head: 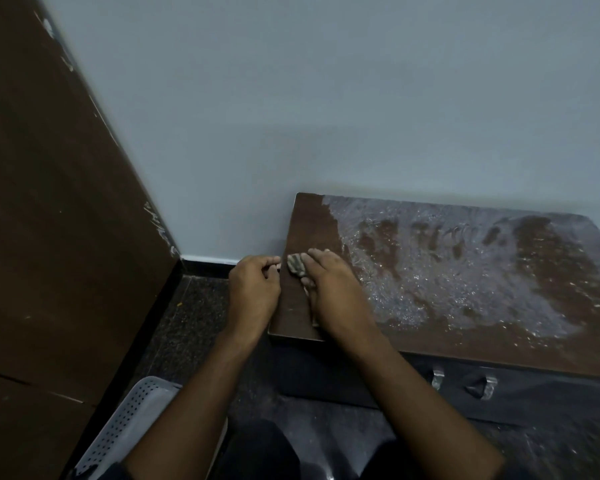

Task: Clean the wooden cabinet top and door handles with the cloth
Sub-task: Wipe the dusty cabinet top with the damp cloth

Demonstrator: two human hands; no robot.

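A low wooden cabinet stands against the wall; its brown top [430,334] is wet and foamy over the middle and right, and dry at the left end. My right hand [329,292] lies flat on a grey striped cloth [296,264] near the top's left edge, fingers stretched over it. Just off that left edge, my left hand [253,289] hovers with its fingers curled, and I see nothing in it. Two metal door handles [437,377] [489,386] show on the dark front below the top.
A tall brown wooden panel [49,237] fills the left side. A white perforated plastic basket [132,420] sits on the dark speckled floor [194,323] by my left arm. The pale wall [326,116] rises behind the cabinet.
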